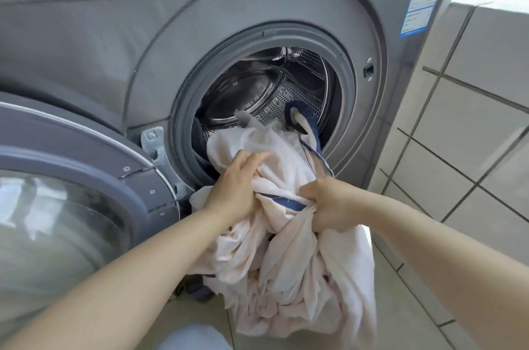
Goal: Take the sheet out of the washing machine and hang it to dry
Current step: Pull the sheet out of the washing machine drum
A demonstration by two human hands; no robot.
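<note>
A pale pink sheet (289,263) with dark blue trim spills out of the grey washing machine's (257,6) round opening and hangs down in a bunch toward the floor. Part of it still lies inside the steel drum (257,92). My left hand (237,183) grips a fold of the sheet at the lower lip of the opening. Just to the right and a little lower, my right hand (329,203) clutches a gathered bunch of the cloth by a blue-edged strip.
The machine's door (71,178) stands swung open at the left, its glass window close to my left forearm. A tiled wall (472,120) runs along the right. Pale floor tiles (415,306) lie below the hanging cloth.
</note>
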